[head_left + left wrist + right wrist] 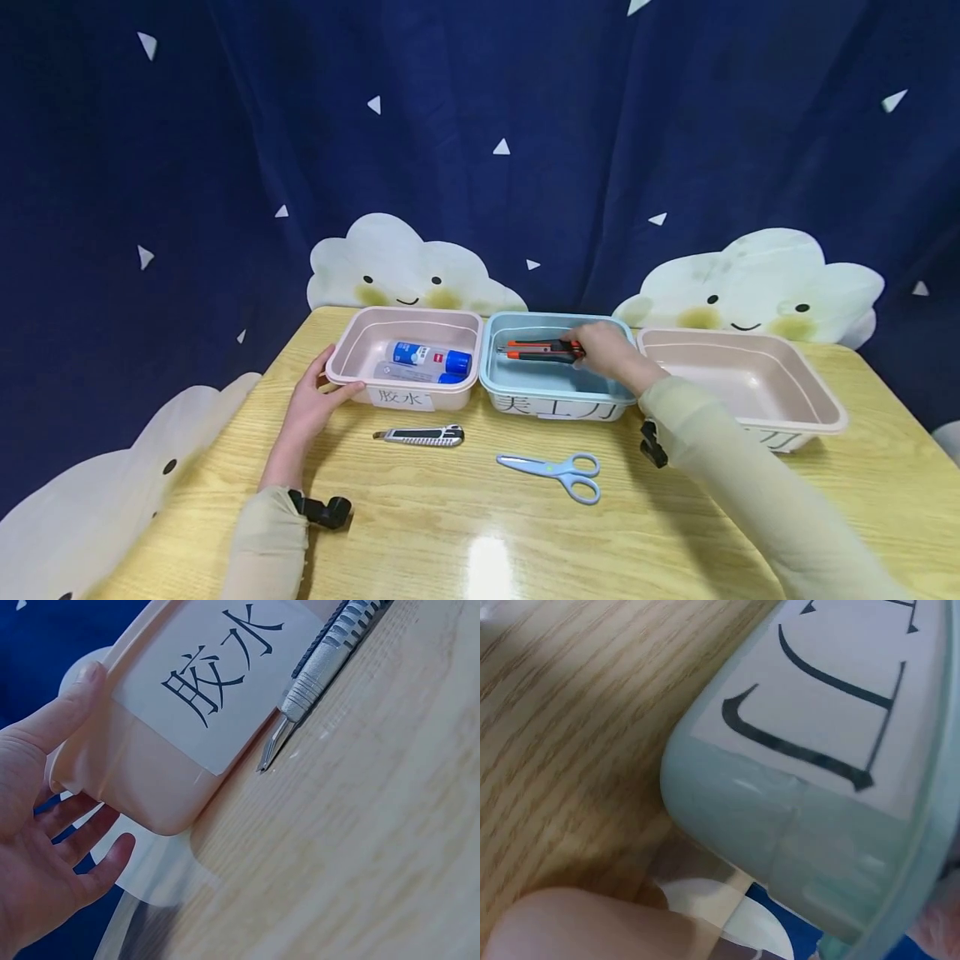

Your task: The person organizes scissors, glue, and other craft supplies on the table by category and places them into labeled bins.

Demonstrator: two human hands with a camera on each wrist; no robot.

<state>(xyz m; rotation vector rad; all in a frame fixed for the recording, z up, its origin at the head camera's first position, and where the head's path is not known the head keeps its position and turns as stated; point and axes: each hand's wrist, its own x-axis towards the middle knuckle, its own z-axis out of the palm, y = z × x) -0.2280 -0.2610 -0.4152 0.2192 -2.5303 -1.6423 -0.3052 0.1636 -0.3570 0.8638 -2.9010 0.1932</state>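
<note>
In the head view my right hand reaches into the light blue bin in the middle and grips a black and orange utility knife by its right end. The knife lies level, its tip pointing left; whether it touches the bin floor I cannot tell. At the left, my left hand holds the near left corner of a pink bin, thumb on the front and fingers at the side. That bin contains glue bottles with blue caps. The right wrist view shows the blue bin's labelled front; the knife is hidden there.
A grey and black utility knife lies before the left bin. Light blue scissors lie on the wooden table near the middle bin. Another pinkish bin stands at the right, beneath my right forearm. A dark blue curtain hangs behind.
</note>
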